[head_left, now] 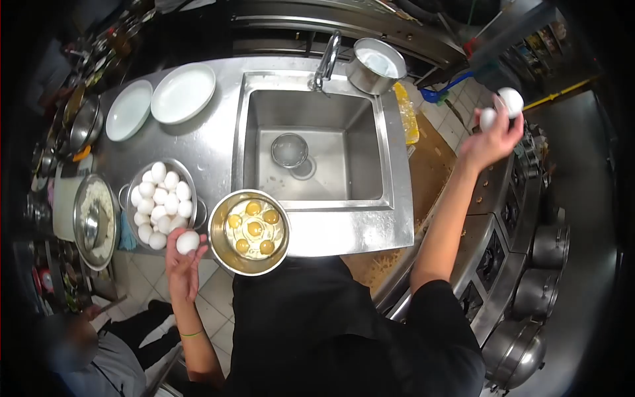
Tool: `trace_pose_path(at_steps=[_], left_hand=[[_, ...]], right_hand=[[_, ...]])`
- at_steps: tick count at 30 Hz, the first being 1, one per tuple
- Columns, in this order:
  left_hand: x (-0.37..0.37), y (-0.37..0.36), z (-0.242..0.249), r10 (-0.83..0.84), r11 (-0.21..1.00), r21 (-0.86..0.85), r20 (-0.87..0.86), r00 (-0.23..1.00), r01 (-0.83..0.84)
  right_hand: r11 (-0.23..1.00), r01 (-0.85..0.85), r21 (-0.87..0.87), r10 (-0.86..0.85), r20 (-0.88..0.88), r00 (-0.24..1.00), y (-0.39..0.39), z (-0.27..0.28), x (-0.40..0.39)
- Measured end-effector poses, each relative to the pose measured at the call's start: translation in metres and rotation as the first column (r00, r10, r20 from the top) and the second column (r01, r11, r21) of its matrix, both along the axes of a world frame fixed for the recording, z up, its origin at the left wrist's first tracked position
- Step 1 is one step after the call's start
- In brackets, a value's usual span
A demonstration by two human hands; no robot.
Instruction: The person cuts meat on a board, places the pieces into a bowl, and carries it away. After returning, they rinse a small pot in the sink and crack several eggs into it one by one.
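My left hand [180,271] holds a whole white egg [187,243] in its fingertips, just left of a round metal bowl [220,250]. Several raw egg yolks [254,229] lie in clear egg white inside that bowl, which sits at the counter's front edge. Close beyond my left hand is a two-handled metal pot [192,177] heaped with white eggs [159,196]. Out to the far right, my raised right hand [493,140] grips white eggshells [509,101]; two rounded pieces show between its fingers. Their hollow sides cannot be made out.
A steel sink [317,126] with a faucet [326,63] fills the counter's middle. Two white plates [183,93] stand at back left, a metal pot [377,66] at back right. A wide bowl of white matter [99,198] is left. Stoves [493,258] line the right. Another person [106,364] is lower left.
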State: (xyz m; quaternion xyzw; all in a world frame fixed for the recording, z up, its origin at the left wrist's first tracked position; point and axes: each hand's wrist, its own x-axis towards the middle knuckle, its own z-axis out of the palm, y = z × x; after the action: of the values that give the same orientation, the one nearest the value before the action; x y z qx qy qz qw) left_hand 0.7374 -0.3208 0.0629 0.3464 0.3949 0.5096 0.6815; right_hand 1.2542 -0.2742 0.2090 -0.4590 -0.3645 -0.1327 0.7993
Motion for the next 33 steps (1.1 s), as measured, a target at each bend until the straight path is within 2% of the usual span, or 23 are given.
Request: trace_pose_path(at_steps=[1, 2, 3, 4, 5, 6, 7, 8, 10, 12, 14, 16, 18, 19, 20, 22, 23, 24, 25, 26, 27, 32, 33], left_hand=[[0.001, 0.0, -0.001, 0.0, 1.0, -0.02, 0.007, 1.0, 0.0], [0.003, 0.002, 0.0, 0.004, 0.999, -0.041, 0.012, 1.0, -0.004], [0.01, 0.003, 0.005, 0.008, 0.999, -0.05, 0.007, 1.0, -0.007], [0.009, 0.003, 0.004, 0.002, 0.999, -0.04, 0.007, 1.0, -0.002], [0.008, 0.002, -0.002, -0.03, 0.999, 0.008, -0.096, 0.995, 0.031], [0.008, 0.003, -0.006, -0.047, 0.997, 0.052, -0.197, 0.979, 0.058], [0.016, 0.002, 0.002, -0.006, 0.998, 0.055, -0.254, 0.967, 0.021], [0.022, 0.0, 0.002, 0.021, 0.999, 0.053, -0.25, 0.968, -0.008], [0.029, -0.004, 0.003, -0.006, 1.0, 0.028, -0.267, 0.964, 0.014], [0.035, -0.005, -0.002, -0.074, 0.997, 0.001, -0.258, 0.963, 0.077], [0.04, -0.002, -0.003, -0.144, 0.987, 0.012, -0.348, 0.926, 0.158], [0.055, -0.001, 0.008, -0.115, 0.99, 0.022, -0.426, 0.897, 0.137], [0.066, 0.001, 0.014, -0.089, 0.995, 0.01, -0.376, 0.922, 0.101], [0.068, 0.002, 0.014, -0.056, 0.991, 0.09, -0.378, 0.924, 0.097], [0.07, 0.003, 0.014, -0.029, 0.98, 0.173, -0.374, 0.927, 0.1], [0.072, 0.006, 0.017, -0.05, 0.976, 0.177, -0.393, 0.918, 0.129], [0.071, 0.005, 0.017, -0.078, 0.969, 0.183, -0.411, 0.908, 0.166], [0.07, 0.004, 0.014, -0.073, 0.97, 0.182, -0.411, 0.909, 0.16], [0.067, 0.003, 0.01, -0.085, 0.976, 0.148, -0.432, 0.898, 0.163], [0.064, 0.003, 0.008, -0.094, 0.98, 0.116, -0.452, 0.887, 0.162], [0.06, 0.001, 0.01, -0.097, 0.972, 0.142, -0.483, 0.87, 0.187], [0.06, -0.003, -0.001, -0.024, 0.961, 0.245, -0.378, 0.925, 0.125], [0.059, -0.003, -0.004, -0.028, 0.947, 0.284, -0.384, 0.923, 0.147]], right_hand=[[0.983, 0.11, -0.145, -0.102, 0.057, 0.993, 0.014, -0.009, 0.03], [0.893, 0.137, -0.429, -0.087, 0.133, 0.987, 0.025, -0.029, 0.077], [0.823, -0.081, -0.562, 0.046, -0.076, 0.996, 0.032, -0.051, 0.097], [0.714, 0.07, -0.697, -0.141, -0.045, 0.989, 0.049, -0.124, 0.187], [0.786, -0.198, -0.586, -0.089, -0.425, 0.901, 0.031, -0.108, 0.126], [0.768, -0.053, -0.638, -0.098, -0.198, 0.975, 0.024, -0.151, 0.144], [0.758, -0.101, -0.645, -0.048, -0.208, 0.977, 0.014, -0.17, 0.126], [0.742, -0.324, -0.587, 0.025, -0.458, 0.889, 0.0, -0.156, 0.065], [0.566, -0.728, -0.387, 0.188, -0.8, 0.57, -0.026, -0.159, -0.01], [0.34, -0.938, -0.075, 0.366, -0.908, 0.205, -0.039, -0.162, -0.086], [0.096, -0.986, -0.134, 0.424, -0.891, 0.162, -0.043, -0.152, -0.154], [-0.054, -0.853, -0.519, 0.587, -0.707, 0.393, -0.05, -0.138, -0.201], [0.411, -0.481, -0.774, 0.803, 0.058, 0.594, -0.057, -0.124, -0.235], [0.593, -0.493, -0.636, 0.758, 0.235, 0.608, -0.058, -0.115, -0.25], [0.588, -0.502, -0.635, 0.764, 0.232, 0.602, -0.057, -0.117, -0.262], [0.698, -0.613, -0.371, 0.716, 0.331, 0.615, -0.053, -0.124, -0.277], [0.544, -0.559, -0.626, 0.827, 0.288, 0.482, -0.049, -0.121, -0.277], [0.451, -0.507, -0.734, 0.857, 0.199, 0.474, -0.048, -0.131, -0.279], [0.204, -0.818, -0.538, 0.817, -0.366, 0.445, -0.051, -0.134, -0.279], [0.075, -0.986, -0.15, 0.579, -0.798, 0.165, -0.05, -0.133, -0.277], [0.022, -0.969, 0.248, 0.573, -0.797, -0.191, -0.045, -0.127, -0.268], [-0.31, -0.93, -0.196, 0.454, -0.89, 0.037, -0.038, -0.139, -0.263], [-0.229, -0.948, -0.222, 0.459, -0.883, 0.096, -0.039, -0.14, -0.271]])
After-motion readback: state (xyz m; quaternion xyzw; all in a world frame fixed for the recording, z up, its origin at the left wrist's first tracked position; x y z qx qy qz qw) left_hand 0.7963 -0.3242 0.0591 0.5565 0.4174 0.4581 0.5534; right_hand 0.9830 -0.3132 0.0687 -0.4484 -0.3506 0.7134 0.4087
